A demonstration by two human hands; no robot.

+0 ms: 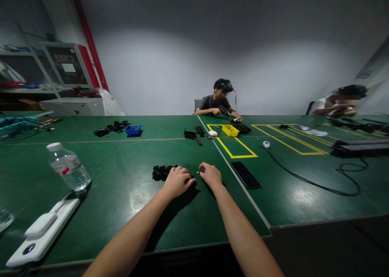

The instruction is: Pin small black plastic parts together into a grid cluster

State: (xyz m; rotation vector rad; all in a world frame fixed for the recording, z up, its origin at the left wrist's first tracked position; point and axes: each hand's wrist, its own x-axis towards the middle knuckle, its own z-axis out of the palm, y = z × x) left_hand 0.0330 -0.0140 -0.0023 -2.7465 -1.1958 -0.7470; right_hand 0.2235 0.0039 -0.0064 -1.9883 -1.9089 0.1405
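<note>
Both my hands rest on the green table (127, 196) near its middle. My left hand (177, 181) is closed, knuckles up, beside a cluster of small black plastic parts (161, 172) and over a dark piece I cannot make out. My right hand (210, 175) is closed in a pinch on a small tool with a purple-tipped handle (202, 170), its thin metal tip pointing left toward the left hand.
A black phone (245, 175) lies right of my right hand. A water bottle (68, 166) and a white device (42, 230) sit at left. Farther off are a blue bin (133, 130), a yellow bin (230, 130), a black cable (316, 179), and two seated people (219, 102) across the table.
</note>
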